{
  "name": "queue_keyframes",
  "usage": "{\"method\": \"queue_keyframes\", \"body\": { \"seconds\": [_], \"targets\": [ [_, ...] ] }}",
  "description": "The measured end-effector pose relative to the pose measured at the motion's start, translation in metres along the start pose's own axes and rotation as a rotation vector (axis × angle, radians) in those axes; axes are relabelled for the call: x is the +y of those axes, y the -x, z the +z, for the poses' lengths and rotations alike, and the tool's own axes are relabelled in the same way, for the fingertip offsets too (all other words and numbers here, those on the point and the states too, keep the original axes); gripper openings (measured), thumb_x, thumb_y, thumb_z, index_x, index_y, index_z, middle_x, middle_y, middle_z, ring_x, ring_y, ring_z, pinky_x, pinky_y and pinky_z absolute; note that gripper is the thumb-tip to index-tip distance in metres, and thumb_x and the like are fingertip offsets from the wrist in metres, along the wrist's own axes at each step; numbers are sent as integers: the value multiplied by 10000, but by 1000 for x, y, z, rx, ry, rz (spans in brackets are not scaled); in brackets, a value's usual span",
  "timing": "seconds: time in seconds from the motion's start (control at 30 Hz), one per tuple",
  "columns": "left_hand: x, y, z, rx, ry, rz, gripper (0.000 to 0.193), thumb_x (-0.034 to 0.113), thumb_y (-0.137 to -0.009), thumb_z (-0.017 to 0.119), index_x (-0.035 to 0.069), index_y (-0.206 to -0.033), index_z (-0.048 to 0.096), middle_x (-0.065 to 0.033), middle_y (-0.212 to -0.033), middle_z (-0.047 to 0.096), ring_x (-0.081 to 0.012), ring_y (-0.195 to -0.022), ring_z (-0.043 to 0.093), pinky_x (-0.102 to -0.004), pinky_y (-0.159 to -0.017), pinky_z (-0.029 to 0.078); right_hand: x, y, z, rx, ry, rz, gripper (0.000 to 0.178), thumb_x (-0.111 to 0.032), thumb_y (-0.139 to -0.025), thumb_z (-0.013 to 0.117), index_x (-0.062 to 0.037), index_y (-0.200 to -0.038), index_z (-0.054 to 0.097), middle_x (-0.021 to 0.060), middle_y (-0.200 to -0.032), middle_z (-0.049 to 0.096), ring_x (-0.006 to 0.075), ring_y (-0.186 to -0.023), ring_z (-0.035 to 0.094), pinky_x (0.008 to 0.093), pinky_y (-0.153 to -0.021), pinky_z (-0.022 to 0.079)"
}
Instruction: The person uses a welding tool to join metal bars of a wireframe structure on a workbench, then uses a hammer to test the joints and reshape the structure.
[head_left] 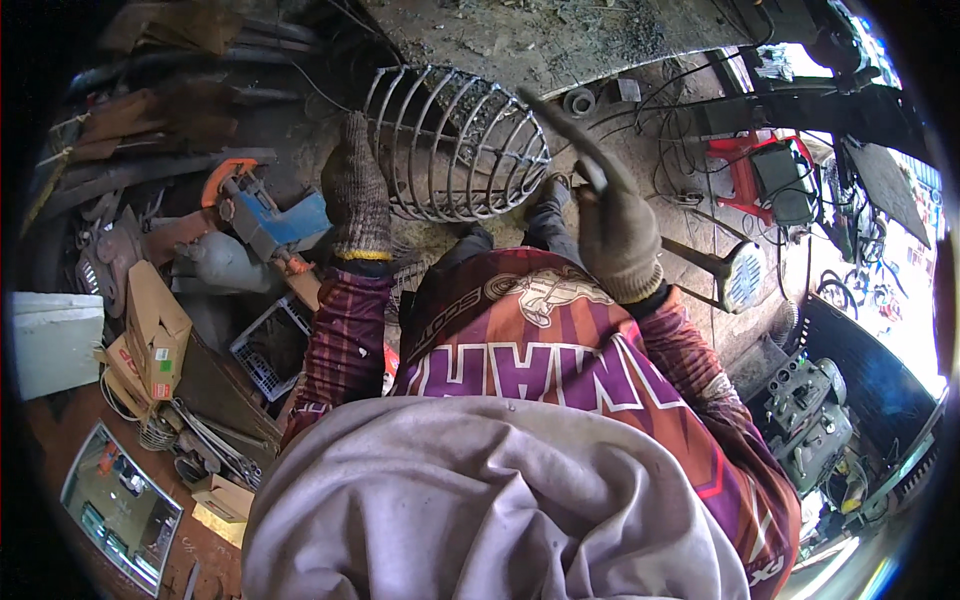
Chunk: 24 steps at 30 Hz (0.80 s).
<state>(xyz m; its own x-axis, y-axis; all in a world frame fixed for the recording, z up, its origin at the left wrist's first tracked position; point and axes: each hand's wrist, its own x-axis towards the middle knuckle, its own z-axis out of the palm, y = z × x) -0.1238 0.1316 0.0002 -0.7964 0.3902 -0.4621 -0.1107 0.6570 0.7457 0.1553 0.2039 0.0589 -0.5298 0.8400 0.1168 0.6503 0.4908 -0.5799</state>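
A rounded cage of welded metal bars (455,150) stands in front of me, its upper edge by the worktable. At its left side, my left hand (357,190), in a dark knitted glove with a yellow cuff, is closed against the end bar; its fingertips are partly hidden. My right hand (618,235), in a worn brownish glove, is closed to the right of the cage. From it a dark, tapering bar-like tool (575,130) reaches up and left, past the cage's right end. Its exact kind does not show.
A worktable (600,40) with debris spans the far side. A blue and orange machine (280,220) and a cardboard box (150,335) sit left. On the right are a round-topped metal stand (742,278), a red plastic stool (740,175), cables and an engine part (810,410).
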Motion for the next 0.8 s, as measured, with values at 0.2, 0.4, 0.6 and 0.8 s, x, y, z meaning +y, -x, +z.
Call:
{"method": "queue_keyframes", "body": {
  "seconds": [0.2, 0.4, 0.6, 0.8],
  "targets": [
    [1, 3, -2, -39, 44, 28, 687, 583, -976, 477, 13, -1349, 565, -157, -1282, 623, -268, -1115, 601, -364, -951, 436, 12, 13, -5, -9, -139, 175, 255, -105, -990, 533, 4, -1201, 624, 134, -930, 709, 187, -828, 679, 340, -729, 528],
    [10, 12, -3, -38, 121, -62, 716, 611, -955, 498, 15, -1347, 567, -160, -1284, 620, -263, -1084, 611, -349, -936, 445, 7, 20, -5, 154, -300, 19, 294, -105, -978, 536, 28, -1237, 581, 181, -1079, 694, 249, -1011, 677, 347, -848, 521],
    [-5, -6, -2, -95, 147, -63, 723, 618, -956, 483, 14, -1345, 566, -167, -1276, 625, -285, -1107, 606, -360, -933, 452, 16, 21, -3, 37, -144, 36, 304, -190, -951, 572, -73, -1231, 581, 211, -883, 668, 392, -799, 664, 457, -684, 521],
    [2, 5, -5, -51, -13, 75, 699, 597, -990, 425, 3, -1324, 578, -196, -1226, 651, -299, -1121, 616, -378, -925, 452, 13, 12, -3, -146, 76, 106, 299, -217, -950, 567, -52, -1199, 586, 187, -777, 658, 405, -737, 661, 481, -628, 509]
  ]
}}
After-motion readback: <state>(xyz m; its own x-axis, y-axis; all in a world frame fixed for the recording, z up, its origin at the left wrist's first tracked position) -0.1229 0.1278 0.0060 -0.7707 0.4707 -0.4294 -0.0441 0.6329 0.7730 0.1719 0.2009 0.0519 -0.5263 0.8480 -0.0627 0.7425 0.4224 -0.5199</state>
